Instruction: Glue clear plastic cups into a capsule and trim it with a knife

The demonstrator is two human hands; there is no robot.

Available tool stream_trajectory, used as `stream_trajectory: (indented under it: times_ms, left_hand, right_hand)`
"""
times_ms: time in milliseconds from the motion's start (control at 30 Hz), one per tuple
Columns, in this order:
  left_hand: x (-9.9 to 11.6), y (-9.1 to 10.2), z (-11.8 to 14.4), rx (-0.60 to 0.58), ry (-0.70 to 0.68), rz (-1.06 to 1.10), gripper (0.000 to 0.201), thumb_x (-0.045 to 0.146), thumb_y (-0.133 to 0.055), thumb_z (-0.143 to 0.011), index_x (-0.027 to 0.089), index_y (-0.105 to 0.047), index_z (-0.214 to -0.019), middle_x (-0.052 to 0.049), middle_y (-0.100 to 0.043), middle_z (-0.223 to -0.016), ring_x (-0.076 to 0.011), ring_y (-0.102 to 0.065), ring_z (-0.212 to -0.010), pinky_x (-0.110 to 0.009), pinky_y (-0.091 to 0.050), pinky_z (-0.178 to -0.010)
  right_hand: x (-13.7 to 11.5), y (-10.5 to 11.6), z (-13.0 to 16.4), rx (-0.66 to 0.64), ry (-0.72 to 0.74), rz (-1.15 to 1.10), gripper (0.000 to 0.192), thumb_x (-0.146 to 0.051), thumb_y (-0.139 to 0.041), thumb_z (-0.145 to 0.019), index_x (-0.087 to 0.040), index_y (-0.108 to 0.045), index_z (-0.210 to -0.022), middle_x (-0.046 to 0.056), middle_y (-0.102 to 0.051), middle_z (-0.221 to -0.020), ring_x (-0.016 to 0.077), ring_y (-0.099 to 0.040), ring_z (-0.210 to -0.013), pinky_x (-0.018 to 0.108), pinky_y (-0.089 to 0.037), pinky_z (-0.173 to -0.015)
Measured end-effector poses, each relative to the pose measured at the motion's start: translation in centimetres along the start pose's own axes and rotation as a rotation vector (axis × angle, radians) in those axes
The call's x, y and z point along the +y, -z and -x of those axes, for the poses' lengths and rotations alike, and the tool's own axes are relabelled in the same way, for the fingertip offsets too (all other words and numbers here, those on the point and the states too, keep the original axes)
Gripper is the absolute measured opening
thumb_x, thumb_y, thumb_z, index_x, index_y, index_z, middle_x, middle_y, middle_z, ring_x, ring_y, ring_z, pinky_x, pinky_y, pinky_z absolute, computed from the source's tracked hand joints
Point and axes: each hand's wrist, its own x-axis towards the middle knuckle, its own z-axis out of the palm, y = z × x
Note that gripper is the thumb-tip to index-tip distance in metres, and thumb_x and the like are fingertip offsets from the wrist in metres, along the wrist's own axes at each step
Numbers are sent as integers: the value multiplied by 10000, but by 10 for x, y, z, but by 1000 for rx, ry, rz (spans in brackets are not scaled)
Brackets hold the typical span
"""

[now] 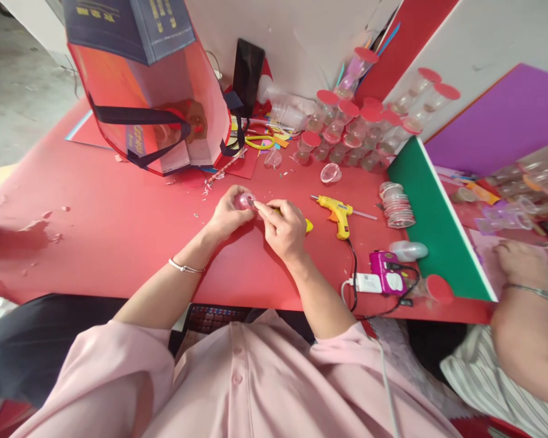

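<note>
Gold lettering (95,13), unreadable, upper left! Centre frame: left hand (228,214) grips a clear cup (243,199), right hand (285,230) clutches a yellow-handled tool (309,225); red tabletop (95,237) lies open left, green divider (438,225) right.

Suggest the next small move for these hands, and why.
I'd probably have the left hand grip farther back on the clear plastic piece before any push: the right hand holds a yellow-handled tool with its front end at that piece, seemingly close to the left thumb.
</note>
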Motion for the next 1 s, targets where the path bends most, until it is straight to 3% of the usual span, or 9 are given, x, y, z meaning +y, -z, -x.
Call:
stream_trajectory:
  times_ms: [400,767,1000]
  left_hand:
    - [8,-3,3,25,-9,51,416,172,-846,-645,230,-659,-1012,32,-631,-793,-86,-522,-614,-223,-459,-560]
    - [8,-3,2,42,96,75,501,221,-814,-694,274,-620,-1152,84,-556,-591,-77,-433,-414,-218,-270,-408]
    - [4,-3,3,85,-60,-77,489,193,-867,-671,242,-654,-1108,40,-640,-788,-83,-515,-590,-217,-436,-538]
  right_hand:
    - [2,2,-3,-107,-31,57,346,-245,-593,-1085,-382,-779,-1342,69,-718,-1114,207,-661,-1049,353,-490,-952]
    - [3,3,-2,-43,-41,27,316,-277,-589,-1096,-368,-789,-1322,60,-746,-1078,197,-674,-1022,350,-488,-919]
    - [-1,2,-2,-27,-21,1,311,-287,-584,-1099,-364,-795,-1314,58,-754,-1091,193,-674,-1019,346,-502,-940]
